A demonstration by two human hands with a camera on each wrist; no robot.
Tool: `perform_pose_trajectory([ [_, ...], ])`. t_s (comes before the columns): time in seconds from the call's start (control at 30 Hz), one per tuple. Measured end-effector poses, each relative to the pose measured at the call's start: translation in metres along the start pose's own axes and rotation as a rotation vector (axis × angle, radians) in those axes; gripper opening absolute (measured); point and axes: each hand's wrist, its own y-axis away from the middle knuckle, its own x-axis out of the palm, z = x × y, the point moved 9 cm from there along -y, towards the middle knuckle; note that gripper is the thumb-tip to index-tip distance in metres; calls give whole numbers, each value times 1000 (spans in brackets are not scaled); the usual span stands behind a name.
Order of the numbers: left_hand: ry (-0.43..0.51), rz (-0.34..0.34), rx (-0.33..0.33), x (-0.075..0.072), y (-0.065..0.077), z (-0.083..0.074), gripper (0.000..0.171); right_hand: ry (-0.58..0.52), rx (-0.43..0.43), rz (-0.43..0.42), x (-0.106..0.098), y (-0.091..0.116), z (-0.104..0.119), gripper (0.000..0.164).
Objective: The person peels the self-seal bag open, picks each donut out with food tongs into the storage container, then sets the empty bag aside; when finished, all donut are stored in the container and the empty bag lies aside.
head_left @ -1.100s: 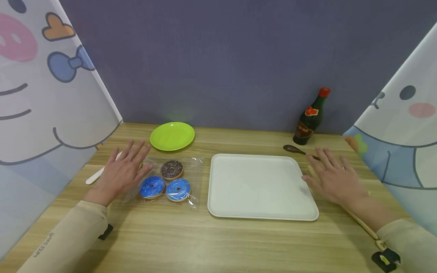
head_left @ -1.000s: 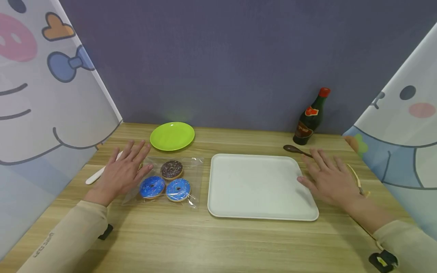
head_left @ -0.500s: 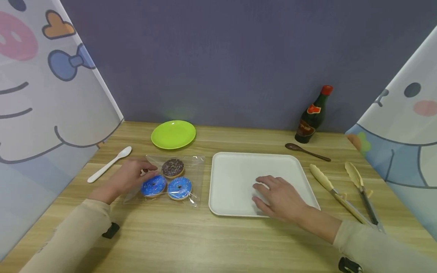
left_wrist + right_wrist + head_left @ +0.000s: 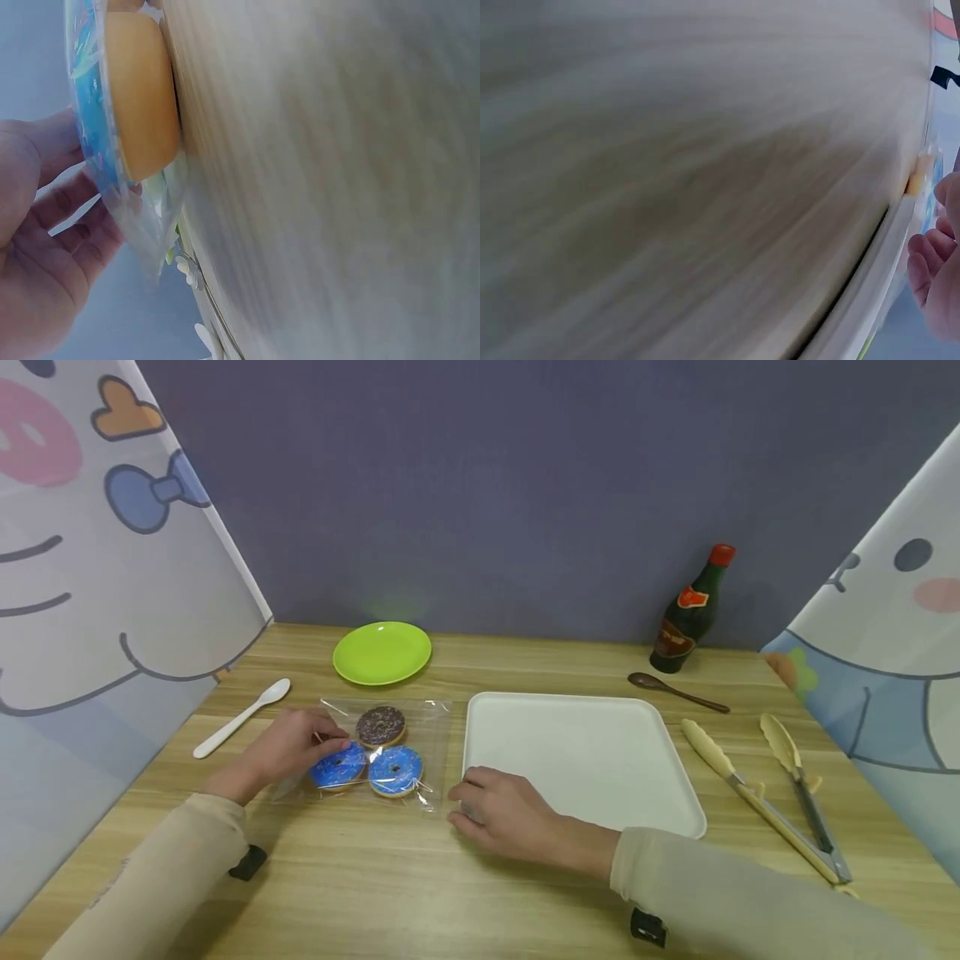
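A clear plastic bag (image 4: 435, 727) with three doughnuts lies flat on the table in the head view. One doughnut is dark with sprinkles (image 4: 381, 727); two have blue icing (image 4: 395, 771). My left hand (image 4: 288, 745) pinches the bag's left side near a blue doughnut; in the left wrist view the thumb lies against the icing through the plastic, with fingers at the bag's edge. My right hand (image 4: 498, 810) hovers over the near left corner of a white tray (image 4: 585, 760), fingers loosely bent, holding nothing, close to the bag's right edge.
A green plate (image 4: 382, 653) stands behind the bag, a white spoon (image 4: 242, 718) to its left. At right are a dark bottle (image 4: 684, 618), a brown wooden spoon (image 4: 678, 692) and spread tongs (image 4: 780, 810). Walls border the table at the back and sides.
My left hand has gone from flat and spread to curled in at the bag's left side. My right hand has swept left from the tongs across the tray to its near left corner.
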Motion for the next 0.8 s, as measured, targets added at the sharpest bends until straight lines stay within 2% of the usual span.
perform_pose_trajectory([
  [0.2, 23, -10, -18, -1, 1, 0, 4, 3, 46, 64, 21, -19, 6, 18],
  [0.4, 45, -24, -66, -2, 2, 4, 6, 5, 65, 81, 28, -31, 9, 15],
  [0.5, 47, -35, -68, -3, 2, 2, 6, 13, 57, 95, 32, -33, 11, 13],
  [0.8, 40, -54, -35, -5, -1, -5, 5, 18, 54, 17, 29, -30, 9, 11],
])
